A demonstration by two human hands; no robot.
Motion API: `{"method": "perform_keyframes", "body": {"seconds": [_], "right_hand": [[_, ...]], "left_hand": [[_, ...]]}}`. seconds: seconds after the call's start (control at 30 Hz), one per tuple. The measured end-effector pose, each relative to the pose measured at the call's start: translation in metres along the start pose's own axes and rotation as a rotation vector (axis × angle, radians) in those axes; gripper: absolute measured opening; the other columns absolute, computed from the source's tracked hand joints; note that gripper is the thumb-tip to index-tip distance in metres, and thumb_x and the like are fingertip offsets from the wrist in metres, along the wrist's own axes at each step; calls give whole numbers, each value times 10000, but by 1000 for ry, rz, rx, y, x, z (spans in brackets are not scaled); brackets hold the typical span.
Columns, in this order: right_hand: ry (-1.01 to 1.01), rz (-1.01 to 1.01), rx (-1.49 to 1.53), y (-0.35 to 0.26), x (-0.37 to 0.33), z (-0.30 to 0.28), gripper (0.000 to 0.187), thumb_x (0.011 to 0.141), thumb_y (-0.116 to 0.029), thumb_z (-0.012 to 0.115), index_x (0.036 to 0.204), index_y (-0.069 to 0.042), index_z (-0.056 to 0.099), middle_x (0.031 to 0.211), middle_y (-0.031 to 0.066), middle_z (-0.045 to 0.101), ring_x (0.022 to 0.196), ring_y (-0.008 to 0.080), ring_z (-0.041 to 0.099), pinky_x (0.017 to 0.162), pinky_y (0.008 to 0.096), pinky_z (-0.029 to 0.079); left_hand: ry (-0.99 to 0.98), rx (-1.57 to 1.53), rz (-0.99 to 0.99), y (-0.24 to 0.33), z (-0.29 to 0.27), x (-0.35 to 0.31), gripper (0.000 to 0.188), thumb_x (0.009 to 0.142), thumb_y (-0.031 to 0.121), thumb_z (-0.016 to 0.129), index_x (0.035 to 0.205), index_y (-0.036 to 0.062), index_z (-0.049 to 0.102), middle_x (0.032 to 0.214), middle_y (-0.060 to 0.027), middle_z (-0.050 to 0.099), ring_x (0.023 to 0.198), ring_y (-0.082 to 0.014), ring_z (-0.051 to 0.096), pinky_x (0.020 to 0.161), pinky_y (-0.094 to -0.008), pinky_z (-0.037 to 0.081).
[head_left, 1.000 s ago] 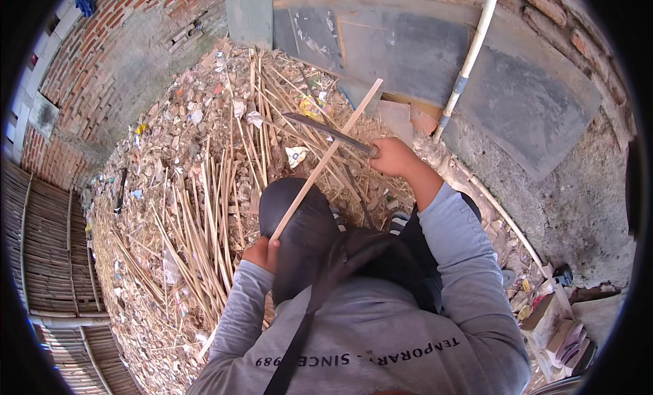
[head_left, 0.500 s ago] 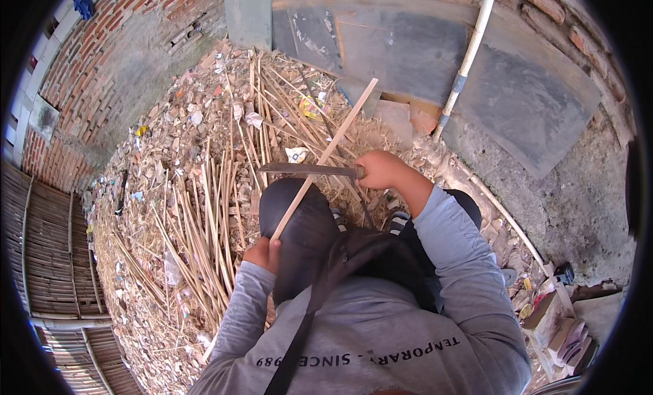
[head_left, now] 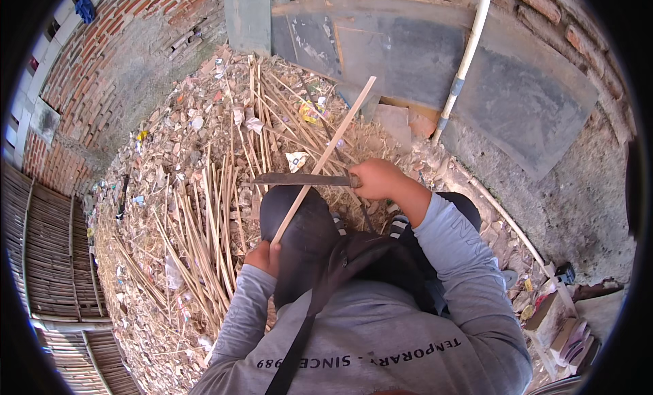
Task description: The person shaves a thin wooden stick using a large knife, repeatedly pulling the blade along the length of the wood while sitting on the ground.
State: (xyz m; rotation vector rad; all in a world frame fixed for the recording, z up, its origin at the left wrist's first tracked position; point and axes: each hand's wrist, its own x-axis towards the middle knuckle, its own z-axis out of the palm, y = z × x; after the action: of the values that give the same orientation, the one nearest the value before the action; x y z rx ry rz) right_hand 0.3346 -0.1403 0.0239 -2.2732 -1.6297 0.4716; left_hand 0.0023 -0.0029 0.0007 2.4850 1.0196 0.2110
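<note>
Littered ground (head_left: 151, 191) beside brick walls (head_left: 102, 75) underlies hands (head_left: 374, 179) gripping a wooden strip (head_left: 328, 150) (left) and knife (head_left: 286, 179) (right).

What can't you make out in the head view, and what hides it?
- Wooden strip: near end, head view, hidden by the left hand.
- Knife: most of its handle, head view, covered by the right hand.
- Striped footwear: mostly hidden, head view, by the legs and black bag.
</note>
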Motion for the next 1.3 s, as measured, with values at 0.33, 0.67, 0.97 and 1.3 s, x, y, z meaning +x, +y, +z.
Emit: {"method": "perform_keyframes", "body": {"seconds": [0.33,0.67,0.97,1.3], "right_hand": [[28,25,96,22,8,11,314,681,-268,678,931,-77,661,828,186,651,825,371,634,721,456,505],[12,-19,68,15,5,8,323,718,-294,704,957,-83,653,858,190,650,855,382,623,741,463,499],[52,12,91,19,6,7,290,679,-249,676,920,-89,664,826,180,651,830,367,634,718,463,506],[30,-24,92,25,8,13,305,721,-272,699,968,-96,671,826,181,652,819,368,628,724,452,497]], "left_hand": [[-19,3,-11,0,-1,2,387,928,374,503,785,15,515,679,-281,580,697,-491,573,611,-533,445],[3,23,15,-4,5,2,384,931,377,498,786,21,505,683,-282,582,699,-497,572,614,-540,447],[-15,48,11,-7,5,1,374,934,378,493,811,24,504,676,-281,581,699,-495,574,616,-543,448],[-13,57,3,-6,6,2,364,928,384,493,841,30,501,663,-294,579,680,-504,575,609,-564,447]]}}
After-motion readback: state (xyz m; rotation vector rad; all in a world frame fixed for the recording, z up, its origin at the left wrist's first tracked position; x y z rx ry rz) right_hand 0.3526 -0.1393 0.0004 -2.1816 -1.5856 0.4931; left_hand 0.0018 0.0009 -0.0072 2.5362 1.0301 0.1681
